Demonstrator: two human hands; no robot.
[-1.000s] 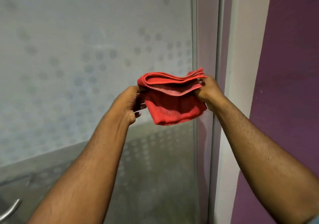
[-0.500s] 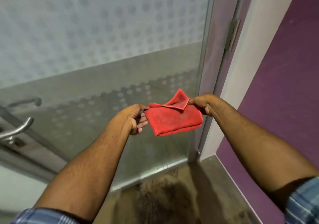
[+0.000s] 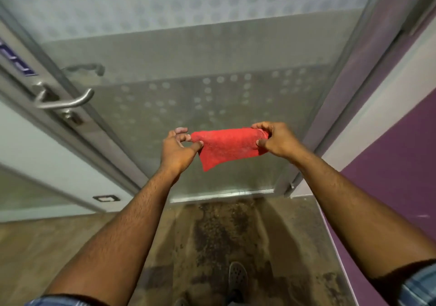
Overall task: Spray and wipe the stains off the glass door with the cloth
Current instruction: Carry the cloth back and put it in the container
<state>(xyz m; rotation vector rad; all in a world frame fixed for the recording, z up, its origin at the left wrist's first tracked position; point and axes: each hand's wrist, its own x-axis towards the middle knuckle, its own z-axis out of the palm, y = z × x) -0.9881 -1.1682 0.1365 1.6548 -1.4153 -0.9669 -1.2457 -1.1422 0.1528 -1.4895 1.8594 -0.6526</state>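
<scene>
A folded red cloth [image 3: 227,146] is stretched between both hands in front of the lower part of the frosted glass door [image 3: 212,53]. My left hand [image 3: 178,148] pinches its left edge between thumb and fingers. My right hand [image 3: 274,140] grips its right end. The cloth hangs a little way off the glass, one corner drooping down. The door has dotted frosted bands and a plain band across the middle. No spray bottle is in view.
A metal lever handle [image 3: 63,101] sticks out from the door's left frame. A purple wall [image 3: 389,164] closes in on the right. Below is a stained brown floor [image 3: 224,235], with a grey shoe [image 3: 237,276] near the bottom edge.
The view has tilted down from the upper glass to the door's base and the floor. Both hands lowered the cloth and pulled it flatter between them.
</scene>
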